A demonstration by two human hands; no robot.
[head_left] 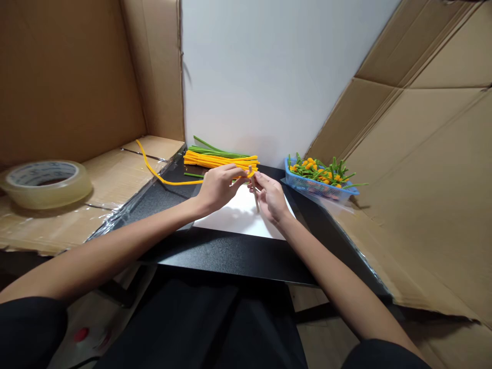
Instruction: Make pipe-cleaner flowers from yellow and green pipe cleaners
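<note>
Brown cardboard (430, 195) fills both sides of the frame. White panel (269, 77) stands upright at top centre. Black surface (215, 256) spreads across the middle and lower centre; white sheet (238, 223) lies on it, partly under the hands. Clear tape roll (73, 192) sits flat on a cardboard ledge, left of frame. Blue basket (307, 182), right of centre, holds green stems with yellow parts mixed in, a few poking over the rim.

Both hands meet at frame centre, above the sheet. Left hand (221, 187): thumb and fingers pinch a yellow strand (180, 183), which trails out to the ledge at left; its run behind the hand is hidden. Right hand (271, 197): fingers closed around a thin stick (255, 197), slightly tilted, yellow wrapped near its upper end.

Yellow bundle (215, 159) lies just beyond the left hand, green stems (209, 149) behind it.
</note>
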